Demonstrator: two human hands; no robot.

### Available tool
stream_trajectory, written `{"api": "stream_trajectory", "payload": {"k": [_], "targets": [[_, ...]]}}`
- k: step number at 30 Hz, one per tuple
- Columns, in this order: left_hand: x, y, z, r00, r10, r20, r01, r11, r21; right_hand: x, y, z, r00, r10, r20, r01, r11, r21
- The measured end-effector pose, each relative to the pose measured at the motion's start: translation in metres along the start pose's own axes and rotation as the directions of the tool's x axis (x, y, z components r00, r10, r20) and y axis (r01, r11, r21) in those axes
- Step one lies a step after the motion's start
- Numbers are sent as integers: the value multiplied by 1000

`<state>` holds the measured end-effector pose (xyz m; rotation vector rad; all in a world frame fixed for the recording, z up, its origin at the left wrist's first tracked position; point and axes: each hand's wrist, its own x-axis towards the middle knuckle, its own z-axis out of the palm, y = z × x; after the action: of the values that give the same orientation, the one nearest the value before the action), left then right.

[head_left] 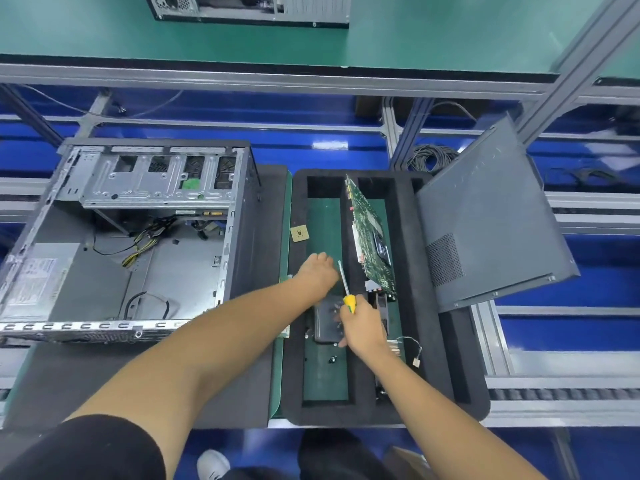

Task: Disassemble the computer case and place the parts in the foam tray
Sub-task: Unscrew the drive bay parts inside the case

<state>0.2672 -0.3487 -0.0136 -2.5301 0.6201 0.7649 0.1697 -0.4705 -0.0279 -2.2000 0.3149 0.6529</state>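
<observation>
The open grey computer case (131,237) lies on its side at the left, with loose cables inside. To its right sits the black foam tray (415,306). A green circuit board (372,237) stands on edge in a tray slot. My right hand (363,327) grips a yellow-handled screwdriver (347,291), shaft pointing away, over a dark fan part (325,323) lying in the tray. My left hand (317,271) reaches into the left tray compartment, knuckles up; its fingers are hidden. A small square CPU chip (299,233) rests on the tray's left rim.
The grey side panel (485,223) leans on the tray's right edge. Small screws (333,358) lie on the tray's green floor, and a thin wire with a connector (414,355) lies on the foam. A second case (249,8) stands on the far green bench.
</observation>
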Motion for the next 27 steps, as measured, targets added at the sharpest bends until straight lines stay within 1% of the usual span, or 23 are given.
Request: {"api": "stream_trajectory", "payload": {"k": [1, 3, 4, 7, 10, 12, 15, 17, 21, 24, 27], "targets": [[-1, -3, 2, 1000, 7, 14, -8, 1000, 30, -1, 0, 2, 998, 1, 68, -6, 998, 70], [-1, -3, 12, 999, 43, 32, -46, 997, 68, -2, 0, 6, 977, 16, 213, -63, 975, 215], [0, -2, 17, 998, 64, 25, -66, 995, 81, -2, -1, 7, 965, 22, 261, -92, 962, 259], [0, 0, 27, 994, 101, -40, -97, 992, 84, -2, -3, 11, 944, 30, 328, -149, 927, 344], [-2, -1, 28, 992, 113, -56, -107, 989, 101, -1, -3, 11, 923, 14, 384, -170, 911, 376], [-3, -3, 28, 991, 119, -58, -112, 988, 106, 1, -1, 9, 908, 8, 419, -170, 921, 351], [-6, -6, 27, 992, 114, -56, -110, 992, 61, 2, 2, -1, 883, -9, 468, -162, 932, 324], [-9, -6, 26, 992, 116, -54, -115, 993, 32, 0, 3, -8, 874, -24, 486, -136, 947, 292], [-13, -3, 26, 990, 122, -63, -123, 992, -15, 0, 9, -21, 897, 5, 441, -134, 956, 261], [-14, 7, 29, 981, 181, -64, -184, 982, -46, 1, 12, -29, 909, 24, 416, -148, 952, 268], [-18, 21, 29, 974, 224, -18, -225, 967, -120, 2, 12, -31, 921, 27, 390, -141, 954, 265]]}}
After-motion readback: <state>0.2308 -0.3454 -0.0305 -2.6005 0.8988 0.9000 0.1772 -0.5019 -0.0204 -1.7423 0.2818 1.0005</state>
